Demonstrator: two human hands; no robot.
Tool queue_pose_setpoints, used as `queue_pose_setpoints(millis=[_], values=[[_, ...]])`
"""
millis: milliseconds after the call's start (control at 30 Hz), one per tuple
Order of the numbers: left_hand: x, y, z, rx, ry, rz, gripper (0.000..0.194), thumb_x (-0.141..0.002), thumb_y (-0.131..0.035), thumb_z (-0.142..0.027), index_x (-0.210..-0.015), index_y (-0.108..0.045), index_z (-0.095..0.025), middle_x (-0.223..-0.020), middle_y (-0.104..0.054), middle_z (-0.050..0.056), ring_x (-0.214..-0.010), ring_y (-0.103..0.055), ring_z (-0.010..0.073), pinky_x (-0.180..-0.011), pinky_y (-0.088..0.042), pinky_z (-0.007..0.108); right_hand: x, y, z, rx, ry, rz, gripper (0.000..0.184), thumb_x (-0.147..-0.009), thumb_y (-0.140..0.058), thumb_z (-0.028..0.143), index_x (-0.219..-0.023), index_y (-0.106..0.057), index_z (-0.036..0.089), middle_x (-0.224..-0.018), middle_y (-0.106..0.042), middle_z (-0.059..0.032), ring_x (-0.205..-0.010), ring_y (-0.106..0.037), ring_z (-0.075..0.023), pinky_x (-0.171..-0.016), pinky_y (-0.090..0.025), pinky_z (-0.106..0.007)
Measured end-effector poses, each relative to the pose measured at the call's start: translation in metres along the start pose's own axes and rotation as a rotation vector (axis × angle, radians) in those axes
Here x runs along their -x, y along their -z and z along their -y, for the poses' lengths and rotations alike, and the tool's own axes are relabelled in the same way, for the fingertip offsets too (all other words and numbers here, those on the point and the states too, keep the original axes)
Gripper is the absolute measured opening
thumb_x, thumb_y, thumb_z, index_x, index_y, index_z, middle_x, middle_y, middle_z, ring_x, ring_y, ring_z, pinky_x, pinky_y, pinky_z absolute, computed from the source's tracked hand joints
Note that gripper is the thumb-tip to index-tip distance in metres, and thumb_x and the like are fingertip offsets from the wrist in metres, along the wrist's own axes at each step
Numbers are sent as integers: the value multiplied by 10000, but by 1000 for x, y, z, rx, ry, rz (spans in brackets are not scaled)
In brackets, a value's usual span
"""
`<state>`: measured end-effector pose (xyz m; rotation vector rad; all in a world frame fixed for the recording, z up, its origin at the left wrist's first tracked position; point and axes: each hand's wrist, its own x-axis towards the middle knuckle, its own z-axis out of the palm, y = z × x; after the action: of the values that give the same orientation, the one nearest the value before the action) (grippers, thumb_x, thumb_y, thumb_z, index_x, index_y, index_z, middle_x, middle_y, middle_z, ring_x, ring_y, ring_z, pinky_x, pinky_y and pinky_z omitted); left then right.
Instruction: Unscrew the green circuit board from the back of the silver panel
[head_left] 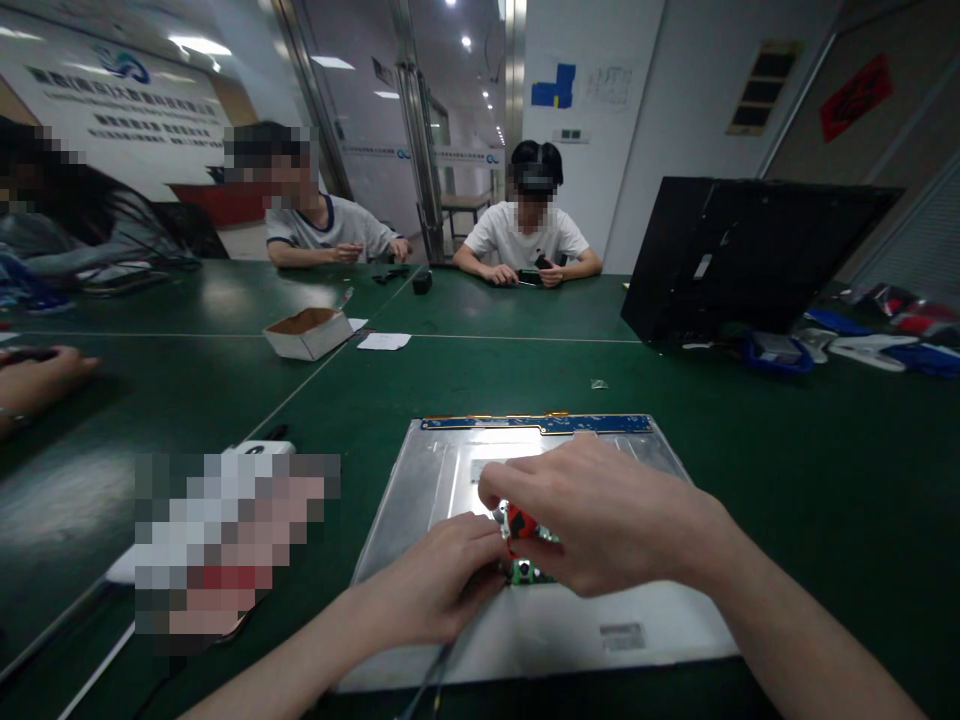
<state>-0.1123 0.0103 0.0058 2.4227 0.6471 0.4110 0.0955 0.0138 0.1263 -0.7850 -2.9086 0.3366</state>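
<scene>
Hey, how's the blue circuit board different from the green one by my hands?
The blue board is a long strip along the metal panel's far edge; the green board sits nearer you. The blue board is in plain view, while the green board is partly hidden by your left hand and right hand. Both are on the panel.

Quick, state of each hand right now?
Left hand: curled beside the green board; whether it grips anything is hidden.
Right hand: closed on a red-and-black object.
</scene>
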Motion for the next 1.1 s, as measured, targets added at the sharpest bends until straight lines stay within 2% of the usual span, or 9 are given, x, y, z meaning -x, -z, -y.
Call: queue_pose_setpoints(millis=[200,300,400,500,700,800,933,1100], values=[[0,-1,0,-13,10,-1,143,-880,-505,-122,-975,-581,-198,-950,-636,44,-849,-596,223,-748,-457,322,-1,0,2,47,-13,5,148,-894,-571,342,-927,-526,205,-761,-639,7,-616,-524,-136,-516,-239,-276],[2,-2,2,3,15,-5,185,-886,-515,-123,-1037,-570,-214,-995,-636,39,-889,-598,226,-788,-459,331,-2,1,2,87,-34,1,122,-922,-526,316,-876,-542,204,-702,-625,13,-579,-509,-129,-508,-221,-280],[3,-5,5,-20,39,-7,153,-869,-531,-124,-995,-564,-205,-968,-633,39,-865,-593,225,-772,-461,329,0,1,3,63,-14,-3,72,-877,-542,258,-905,-532,193,-756,-640,1,-590,-499,-127,-501,-228,-273],[3,-8,7,-51,43,-4,129,-858,-533,-113,-947,-567,-199,-981,-634,43,-893,-591,232,-772,-455,327,2,1,3,29,13,-17,100,-829,-554,225,-908,-505,191,-799,-641,-4,-599,-490,-123,-496,-231,-267],[3,-11,9,-68,51,-3,163,-881,-535,-121,-1005,-591,-211,-1028,-640,46,-914,-599,234,-780,-456,334,0,-2,3,100,-6,-4,111,-927,-514,319,-900,-533,214,-726,-629,12,-589,-497,-124,-515,-207,-281],[3,-11,8,-63,48,-5,223,-867,-549,-102,-1054,-584,-218,-1048,-641,44,-941,-600,235,-814,-452,345,0,-1,3,100,4,-7,71,-912,-502,271,-908,-533,207,-761,-638,4,-607,-507,-129,-514,-224,-284],[3,-9,6,-48,21,-12,160,-861,-542,-94,-975,-571,-203,-1030,-645,48,-934,-602,238,-807,-451,345,2,2,4,65,7,4,93,-839,-546,238,-916,-514,195,-807,-646,-5,-614,-521,-136,-497,-248,-282],[3,-8,6,-29,30,-5,165,-857,-527,-84,-963,-570,-203,-1023,-646,44,-923,-602,229,-809,-452,341,2,1,5,83,-2,13,147,-898,-538,351,-894,-548,205,-730,-643,7,-599,-553,-146,-496,-236,-289]])
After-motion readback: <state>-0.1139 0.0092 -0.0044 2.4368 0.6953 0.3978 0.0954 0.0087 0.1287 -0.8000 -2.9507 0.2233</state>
